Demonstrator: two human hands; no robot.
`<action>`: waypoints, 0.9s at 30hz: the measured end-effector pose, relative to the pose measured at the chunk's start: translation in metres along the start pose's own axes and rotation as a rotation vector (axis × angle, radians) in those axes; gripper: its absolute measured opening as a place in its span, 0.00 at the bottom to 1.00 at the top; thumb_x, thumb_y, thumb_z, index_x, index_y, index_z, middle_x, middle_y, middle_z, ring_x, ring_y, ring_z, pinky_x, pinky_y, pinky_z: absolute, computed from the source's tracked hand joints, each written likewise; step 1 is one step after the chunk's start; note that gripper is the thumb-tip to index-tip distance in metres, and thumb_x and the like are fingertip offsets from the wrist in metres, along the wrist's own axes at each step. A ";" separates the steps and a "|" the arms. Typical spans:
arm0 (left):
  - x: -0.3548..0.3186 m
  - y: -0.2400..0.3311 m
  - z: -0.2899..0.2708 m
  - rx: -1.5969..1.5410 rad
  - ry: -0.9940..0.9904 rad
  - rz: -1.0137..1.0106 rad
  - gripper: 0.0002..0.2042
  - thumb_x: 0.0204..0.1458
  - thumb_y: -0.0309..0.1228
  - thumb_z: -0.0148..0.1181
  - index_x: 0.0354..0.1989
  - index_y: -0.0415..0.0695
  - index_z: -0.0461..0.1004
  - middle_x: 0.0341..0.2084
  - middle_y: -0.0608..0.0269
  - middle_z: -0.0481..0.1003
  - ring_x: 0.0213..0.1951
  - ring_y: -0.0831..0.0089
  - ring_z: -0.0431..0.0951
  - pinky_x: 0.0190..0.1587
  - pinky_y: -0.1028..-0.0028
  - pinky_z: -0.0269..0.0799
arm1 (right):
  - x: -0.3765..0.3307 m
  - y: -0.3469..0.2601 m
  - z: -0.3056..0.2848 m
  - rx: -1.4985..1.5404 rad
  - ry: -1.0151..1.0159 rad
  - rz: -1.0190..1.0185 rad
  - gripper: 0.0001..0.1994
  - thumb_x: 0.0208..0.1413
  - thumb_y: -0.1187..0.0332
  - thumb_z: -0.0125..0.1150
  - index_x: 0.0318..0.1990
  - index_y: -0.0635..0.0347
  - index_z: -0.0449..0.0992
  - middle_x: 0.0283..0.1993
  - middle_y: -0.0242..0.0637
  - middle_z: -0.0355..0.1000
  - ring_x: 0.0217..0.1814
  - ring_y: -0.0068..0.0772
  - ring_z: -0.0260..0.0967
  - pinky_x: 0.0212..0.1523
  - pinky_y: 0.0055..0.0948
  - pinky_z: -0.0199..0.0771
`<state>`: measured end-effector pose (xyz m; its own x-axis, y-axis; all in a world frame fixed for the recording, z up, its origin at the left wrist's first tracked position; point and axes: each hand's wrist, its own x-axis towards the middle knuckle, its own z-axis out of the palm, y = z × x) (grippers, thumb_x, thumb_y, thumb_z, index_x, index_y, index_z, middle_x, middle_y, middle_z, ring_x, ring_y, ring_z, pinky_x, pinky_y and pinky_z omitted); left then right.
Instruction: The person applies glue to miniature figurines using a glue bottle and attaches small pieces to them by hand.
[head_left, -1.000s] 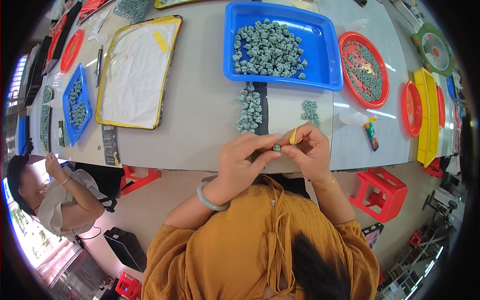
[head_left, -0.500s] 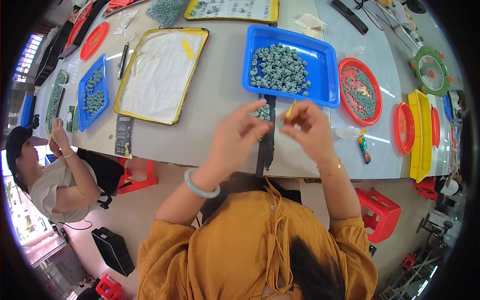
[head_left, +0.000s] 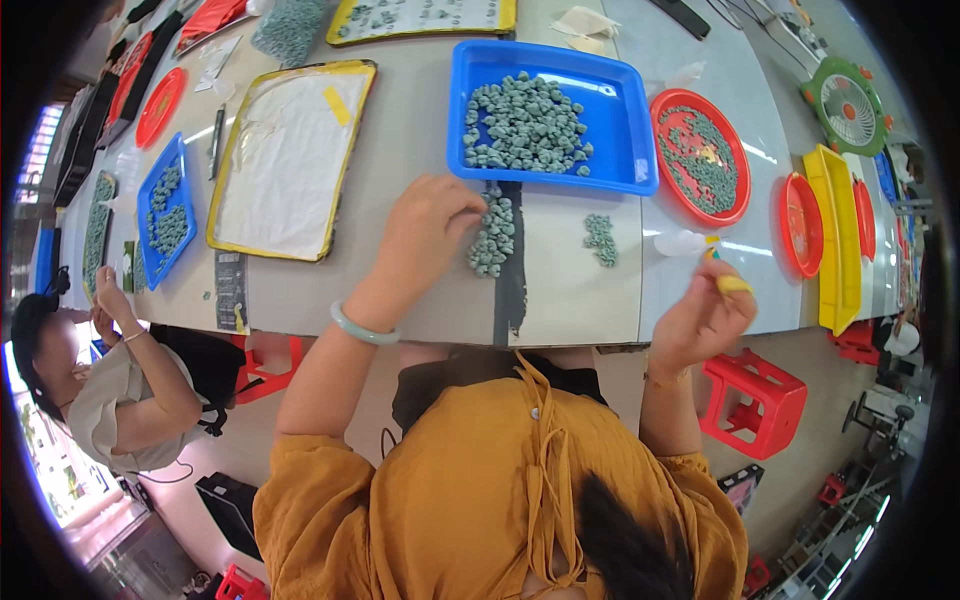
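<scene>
My left hand [head_left: 425, 230], with a pale bangle at the wrist, reaches to a pile of small grey-green pieces [head_left: 492, 240] on the table. Its fingers are bent together at the pile's upper left edge, and what they pinch, if anything, is hidden. Farther right, my right hand [head_left: 705, 315] is raised near the table's front edge, fingers curled. Something yellow [head_left: 733, 284] sits at a fingertip, perhaps a finger cover. Behind that hand shows the end of a small coloured tube [head_left: 712, 254], mostly hidden. Between the hands lies a smaller group of green bits [head_left: 600, 240].
A blue tray [head_left: 625, 170] of grey-green pieces stands ahead, with a red round tray [head_left: 743, 190] beside it. A white bottle [head_left: 680, 243] lies near my right hand. To the left are a paper-lined tray [head_left: 285, 165] and another person [head_left: 140, 400] at work.
My hands, close together before, have moved apart: the left to the left, the right to the right and nearer. The two groups of pieces they covered now show. The view has shifted slightly.
</scene>
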<state>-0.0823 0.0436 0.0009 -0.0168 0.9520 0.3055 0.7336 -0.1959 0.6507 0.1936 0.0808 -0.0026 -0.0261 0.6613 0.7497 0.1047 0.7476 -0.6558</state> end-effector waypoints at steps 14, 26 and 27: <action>-0.047 0.051 0.016 -1.188 -0.136 -0.528 0.05 0.49 0.16 0.53 0.35 0.34 0.71 0.36 0.60 0.69 0.37 0.71 0.75 0.41 0.74 0.72 | -0.011 0.010 -0.015 0.117 -0.305 0.705 0.14 0.56 0.76 0.47 0.51 0.62 0.60 0.49 0.39 0.64 0.52 0.30 0.61 0.52 0.29 0.60; -0.053 0.055 0.036 -1.128 -0.007 -0.489 0.10 0.43 0.12 0.56 0.35 0.34 0.73 0.36 0.62 0.68 0.36 0.74 0.75 0.40 0.77 0.73 | -0.020 -0.027 0.013 0.227 -0.690 0.912 0.18 0.53 0.73 0.53 0.50 0.62 0.58 0.43 0.33 0.62 0.44 0.25 0.60 0.48 0.23 0.59; -0.054 0.054 0.038 -1.065 0.002 -0.466 0.10 0.43 0.13 0.57 0.35 0.34 0.73 0.35 0.62 0.68 0.35 0.75 0.75 0.40 0.77 0.73 | -0.019 -0.028 0.013 0.184 -0.684 0.884 0.18 0.52 0.73 0.56 0.49 0.62 0.59 0.42 0.33 0.62 0.44 0.24 0.60 0.47 0.23 0.59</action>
<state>-0.0158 -0.0095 -0.0065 -0.1363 0.9838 -0.1168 -0.2861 0.0738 0.9554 0.1779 0.0486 0.0001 -0.5596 0.8146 -0.1523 0.2103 -0.0382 -0.9769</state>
